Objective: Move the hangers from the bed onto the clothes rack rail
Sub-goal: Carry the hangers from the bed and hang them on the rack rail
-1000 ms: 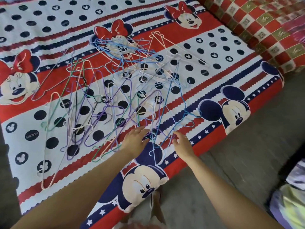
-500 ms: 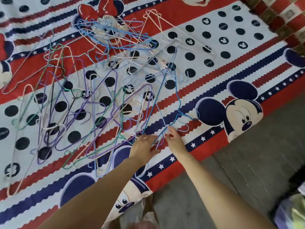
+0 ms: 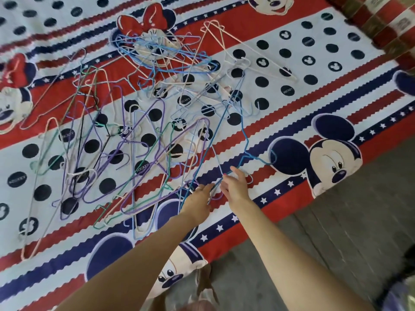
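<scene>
On bed point(image 3: 336, 104) — both hands at hangers point(image 3: 143, 140)

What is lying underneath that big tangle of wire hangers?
Under the tangled coloured wire hangers lies a cartoon-mouse printed bed sheet, with red stripes and dark dots showing through the wires. What lies beneath the sheet is covered.

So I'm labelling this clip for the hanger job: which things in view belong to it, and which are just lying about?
Part of the job:
- tangle of wire hangers on the bed
- blue hanger, nearest both hands
- left hand and right hand, both at its wire

Just lying about:
- cartoon-print bedsheet
- checked red cover
- grey floor

The clothes rack is not in view.
</scene>
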